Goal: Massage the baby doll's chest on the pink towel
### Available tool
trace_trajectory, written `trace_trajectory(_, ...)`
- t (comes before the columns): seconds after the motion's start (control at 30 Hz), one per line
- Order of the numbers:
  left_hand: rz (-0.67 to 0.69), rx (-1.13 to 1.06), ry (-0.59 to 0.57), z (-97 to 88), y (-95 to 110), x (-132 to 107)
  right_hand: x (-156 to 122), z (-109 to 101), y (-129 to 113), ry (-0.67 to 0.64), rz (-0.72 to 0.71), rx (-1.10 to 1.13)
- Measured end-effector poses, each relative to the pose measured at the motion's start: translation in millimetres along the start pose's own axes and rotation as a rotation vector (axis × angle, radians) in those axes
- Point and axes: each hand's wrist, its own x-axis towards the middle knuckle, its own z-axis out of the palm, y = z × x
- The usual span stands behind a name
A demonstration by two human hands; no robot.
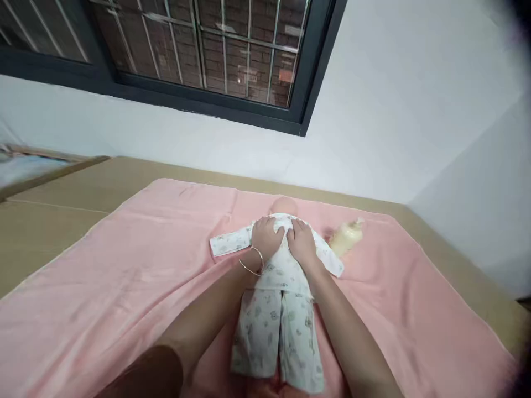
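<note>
A baby doll [286, 273] in a white printed top and matching trousers lies stretched out on a pink blanket [157, 237]. Its smooth bare head [284, 206] points toward the wall, and no face shows. My left hand [266, 236] rests flat on the left side of the upper body, fingers extended; a thin bangle [258, 271] circles that wrist. On the right side, my right hand [301, 243] also lies flat, fingers forward and thumb inward. The doll's sleeves [230, 242] spread out to both sides. At the bottom edge its feet are partly cut off.
A pale yellow, plastic-looking object [346, 236] lies on the blanket right of the doll; its kind is unclear. Under the blanket is a tan surface [74, 221]. Beyond stand a white wall [357, 160] and a dark-framed window [199, 102] with metal bars.
</note>
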Motion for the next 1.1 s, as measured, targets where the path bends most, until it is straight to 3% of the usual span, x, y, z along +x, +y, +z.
trace_trajectory(0.8,-0.013,-0.052,-0.002,-2.5,2.0,1.0,-3.5,-7.2,-5.9,-0.041,0.064,0.036)
trace_trajectory(1.1,0.091,0.031,-0.052,-1.3,-0.3,2.6,-0.1,-6.6,3.7,-0.068,-0.005,0.006)
